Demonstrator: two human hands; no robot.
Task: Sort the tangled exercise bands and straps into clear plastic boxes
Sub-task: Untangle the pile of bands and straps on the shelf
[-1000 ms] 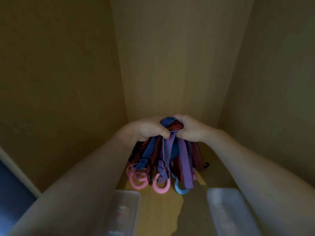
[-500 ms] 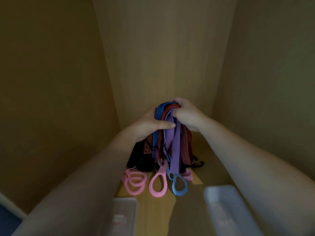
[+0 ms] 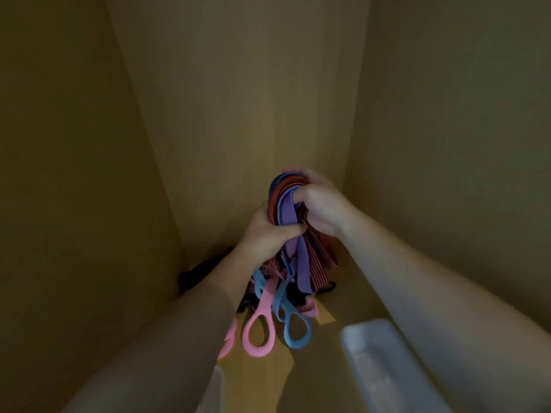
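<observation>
A tangled bundle of striped straps (image 3: 287, 204), red, blue and purple, is held up at the back of a wooden cupboard. My right hand (image 3: 320, 204) grips the top of the bundle. My left hand (image 3: 268, 234) clasps it just below. Pink loops (image 3: 258, 332) and a blue loop (image 3: 293, 326) hang from the bundle down to the shelf floor. A clear plastic box (image 3: 384, 362) stands at the lower right. The corner of a second clear box (image 3: 216, 389) shows under my left forearm.
Wooden walls close in on the left, back (image 3: 253, 99) and right. A dark strap or clip (image 3: 198, 272) lies in the back left corner of the shelf. A black hook (image 3: 329, 286) lies behind the bundle.
Both hands have lifted the bundle higher. My left hand has slid below my right on the straps. The loops now stretch out longer beneath.
</observation>
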